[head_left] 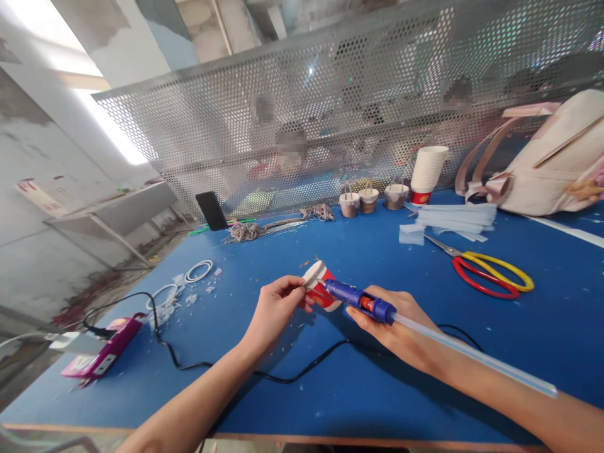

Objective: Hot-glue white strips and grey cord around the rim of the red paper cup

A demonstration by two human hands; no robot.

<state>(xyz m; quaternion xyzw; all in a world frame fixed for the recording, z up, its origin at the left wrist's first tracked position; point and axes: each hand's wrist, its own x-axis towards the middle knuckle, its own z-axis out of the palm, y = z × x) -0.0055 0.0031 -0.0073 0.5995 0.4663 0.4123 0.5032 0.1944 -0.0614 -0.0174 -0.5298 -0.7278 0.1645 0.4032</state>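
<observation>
Near the middle of the blue table, my left hand [285, 301] is closed on a red and white paper cup [332, 302], which lies tilted on its side. My right hand [384, 314] is wrapped round a blue hot glue gun [348, 293]. The gun's tip points left and meets or nearly meets the cup's side by its rim; I cannot tell whether they touch. A long clear glue stick [472, 353] runs out of the gun's back over my right forearm. My right fingers are partly hidden behind the gun.
Red and yellow-handled scissors [491, 270] and pale strips [455, 220] lie right. A cup stack [428, 173], several small tubs [369, 200], grey cord [248, 231] and a phone [211, 211] line the back. A black cable [292, 379] crosses from a purple power strip [106, 352].
</observation>
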